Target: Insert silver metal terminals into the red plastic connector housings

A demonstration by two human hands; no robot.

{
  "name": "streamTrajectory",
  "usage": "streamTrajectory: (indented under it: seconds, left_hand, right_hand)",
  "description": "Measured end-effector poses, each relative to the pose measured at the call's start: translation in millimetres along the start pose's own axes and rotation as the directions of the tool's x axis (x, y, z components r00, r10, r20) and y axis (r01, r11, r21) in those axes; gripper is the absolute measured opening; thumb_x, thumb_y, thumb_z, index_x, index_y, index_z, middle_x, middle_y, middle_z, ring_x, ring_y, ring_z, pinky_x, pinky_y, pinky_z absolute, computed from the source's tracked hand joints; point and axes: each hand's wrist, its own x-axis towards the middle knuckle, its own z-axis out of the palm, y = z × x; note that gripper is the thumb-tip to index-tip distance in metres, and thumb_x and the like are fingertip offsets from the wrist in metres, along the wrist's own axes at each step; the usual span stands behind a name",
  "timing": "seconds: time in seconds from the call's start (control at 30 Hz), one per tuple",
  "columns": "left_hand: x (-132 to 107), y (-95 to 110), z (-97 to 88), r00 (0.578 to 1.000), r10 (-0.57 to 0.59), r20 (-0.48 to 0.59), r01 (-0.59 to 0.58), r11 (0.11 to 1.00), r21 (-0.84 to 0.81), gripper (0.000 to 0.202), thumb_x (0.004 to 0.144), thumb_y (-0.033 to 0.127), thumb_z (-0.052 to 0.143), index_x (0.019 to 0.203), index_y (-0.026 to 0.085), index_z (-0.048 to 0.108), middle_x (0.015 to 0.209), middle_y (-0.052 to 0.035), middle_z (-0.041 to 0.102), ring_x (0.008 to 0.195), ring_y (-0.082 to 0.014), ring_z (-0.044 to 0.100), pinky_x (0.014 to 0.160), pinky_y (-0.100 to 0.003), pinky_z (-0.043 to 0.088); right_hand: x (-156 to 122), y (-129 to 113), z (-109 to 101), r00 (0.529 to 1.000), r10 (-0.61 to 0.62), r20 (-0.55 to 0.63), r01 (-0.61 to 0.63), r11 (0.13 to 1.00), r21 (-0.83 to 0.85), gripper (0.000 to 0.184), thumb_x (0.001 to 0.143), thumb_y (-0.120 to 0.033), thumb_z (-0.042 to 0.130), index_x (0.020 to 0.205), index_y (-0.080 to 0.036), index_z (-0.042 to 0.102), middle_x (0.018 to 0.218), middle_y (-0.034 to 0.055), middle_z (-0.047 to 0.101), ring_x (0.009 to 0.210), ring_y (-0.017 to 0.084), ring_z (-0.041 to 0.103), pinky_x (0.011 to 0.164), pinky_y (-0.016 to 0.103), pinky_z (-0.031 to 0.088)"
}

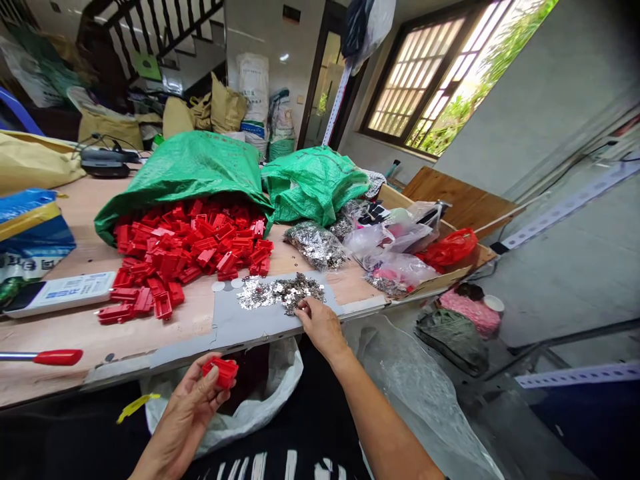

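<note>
My left hand [195, 393] is closed around a red plastic housing [223, 372], held over the mouth of a white woven sack [287, 390] below the table edge. At the near edge of a pile of small shiny metal pieces [300, 288], my right hand [320, 325] has thumb and forefinger pinched together; what is between the fingertips, if anything, is too small to make out. The metal pieces lie on a grey mat [250, 325]. To the left, a heap of similar red plastic housings [185, 247] spills from a green woven sack [185, 167].
A clear bag of metal parts [317, 245] lies behind the pile, beside a second green sack [315, 180]. Plastic bags fill a shallow wooden box [465, 270] at the right. On the left are a white box [65, 293] and a red-handled tool [57, 357].
</note>
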Motion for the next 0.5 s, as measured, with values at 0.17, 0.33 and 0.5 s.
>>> streamTrajectory:
  seconds: [0.17,0.33,0.5]
  left_hand:
    - [0,-2,1.1,1.000,-0.008,-0.011,0.008,1.000,0.009,0.053,0.061,0.030,0.083,0.108,0.021,0.060,0.090,-0.0059,0.074,0.071,-0.0168,0.069,0.064,-0.026,0.055]
    - [1,-2,2.8,0.999,-0.015,-0.040,0.015,1.000,-0.010,0.054,0.058,0.029,0.085,0.104,0.021,0.060,0.088,-0.0051,0.074,0.067,-0.0162,0.069,0.061,-0.025,0.055]
    - [1,-3,3.5,0.999,-0.017,-0.048,0.017,1.000,-0.002,0.054,0.057,0.029,0.086,0.104,0.021,0.061,0.089,-0.0053,0.075,0.067,-0.0161,0.069,0.062,-0.025,0.054]
  right_hand:
    - [12,-3,5,0.997,-0.061,-0.039,0.064,0.996,0.057,0.004,0.085,-0.024,0.058,0.082,-0.023,0.059,0.081,-0.0009,0.065,0.075,0.015,0.059,0.066,0.023,0.038]
    - [20,4,9,0.994,-0.041,-0.102,0.048,0.996,0.071,0.005,0.086,-0.023,0.056,0.084,-0.023,0.060,0.085,0.0000,0.066,0.078,0.015,0.060,0.069,0.024,0.040]
    - [14,12,6,0.992,-0.082,-0.100,0.090,0.993,0.075,0.009,0.087,-0.021,0.052,0.087,-0.022,0.061,0.088,0.0017,0.065,0.081,0.016,0.060,0.073,0.025,0.042]
